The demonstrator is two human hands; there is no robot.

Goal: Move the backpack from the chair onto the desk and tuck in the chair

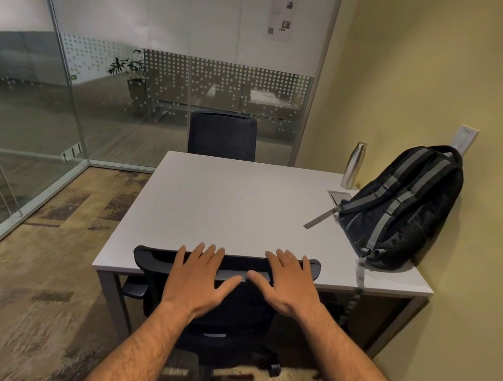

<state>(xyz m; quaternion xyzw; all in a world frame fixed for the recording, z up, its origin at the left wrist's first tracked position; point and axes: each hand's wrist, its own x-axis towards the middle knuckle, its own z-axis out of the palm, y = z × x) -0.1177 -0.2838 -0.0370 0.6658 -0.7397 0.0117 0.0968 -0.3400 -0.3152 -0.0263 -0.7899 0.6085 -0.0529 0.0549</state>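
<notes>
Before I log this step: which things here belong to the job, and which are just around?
Job: backpack, desk, near chair, left hand, right hand.
Just around: bottle, far chair, wall paper, plant.

Matt white desk [235, 207] – cloth backpack [400, 208] – brushed-metal bottle [353, 166].

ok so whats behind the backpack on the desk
The yellow wall, which the backpack leans on, and a white wall plate above its top. The plate's lower part is hidden.
</notes>
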